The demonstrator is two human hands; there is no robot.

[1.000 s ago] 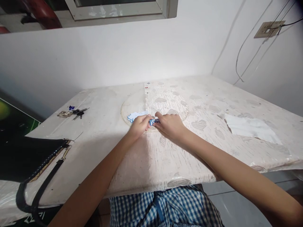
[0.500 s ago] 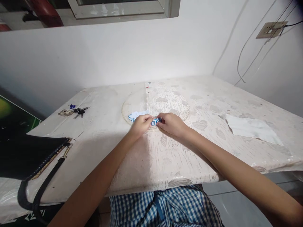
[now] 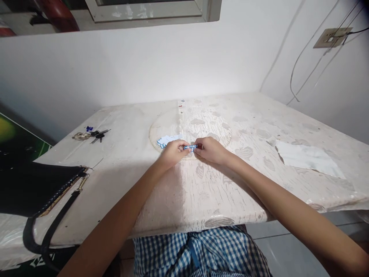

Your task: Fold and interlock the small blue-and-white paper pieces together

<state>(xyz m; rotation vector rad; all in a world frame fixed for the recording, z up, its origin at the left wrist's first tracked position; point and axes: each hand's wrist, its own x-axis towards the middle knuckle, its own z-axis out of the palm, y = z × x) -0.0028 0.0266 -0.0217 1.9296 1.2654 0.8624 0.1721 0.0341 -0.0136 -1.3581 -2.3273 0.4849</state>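
Pinching a small blue-and-white piece (image 3: 190, 147) from both ends, the fingertips of the left hand (image 3: 173, 153) and the right hand (image 3: 212, 150) held it around the middle of the table (image 3: 161, 200); I could not tell whether it touched the surface. A white cutout (image 3: 170, 139) with blue outlines lay just beyond the left hand. I saw tabletop run from the hands to the near edge, a black bag (image 3: 34, 188) well apart at left, a white sheet (image 3: 308, 158) at right. Both forearms (image 3: 123, 211) slanted inward, backs of the hands upward
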